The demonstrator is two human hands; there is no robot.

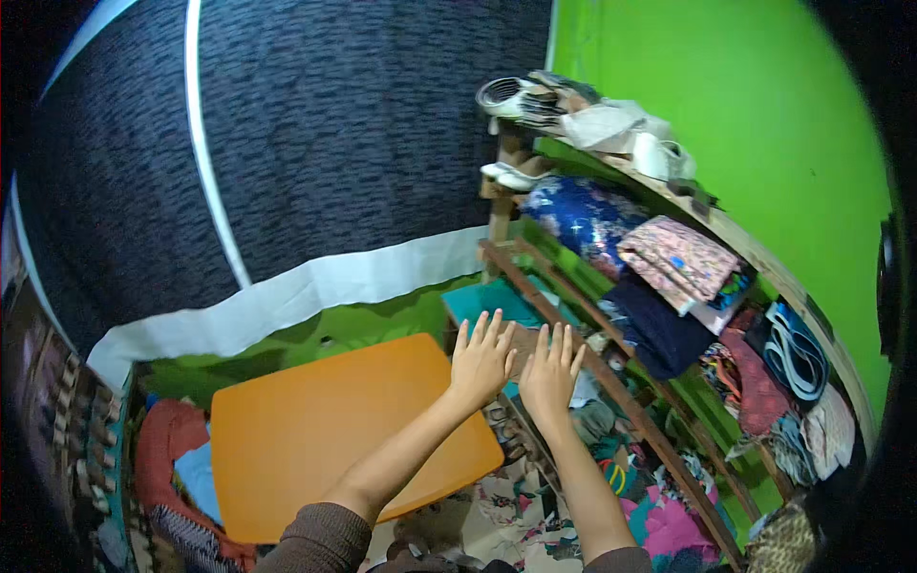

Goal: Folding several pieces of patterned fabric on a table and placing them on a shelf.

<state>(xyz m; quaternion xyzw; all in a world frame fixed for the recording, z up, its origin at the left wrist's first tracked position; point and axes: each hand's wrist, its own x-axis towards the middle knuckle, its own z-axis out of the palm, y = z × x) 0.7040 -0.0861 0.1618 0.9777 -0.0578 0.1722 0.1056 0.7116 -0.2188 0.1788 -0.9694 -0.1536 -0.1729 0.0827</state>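
Both of my arms reach forward in dark sleeves, palms turned down and away. My left hand is open with its fingers spread, held over the right edge of an orange table. Close beside it on the right, my right hand is also open, fingers stretched out, in front of a wooden rack's lower rail. Neither hand holds anything. Whether a fingertip touches anything behind it, I cannot tell. A teal surface lies just beyond my fingertips.
A wooden shelf on the right carries shoes, a floral blue bundle, folded pink patterned cloth and other fabrics. Cloth scraps litter the floor beneath. Left of the table is a red cloth heap. A dark curtain hangs behind.
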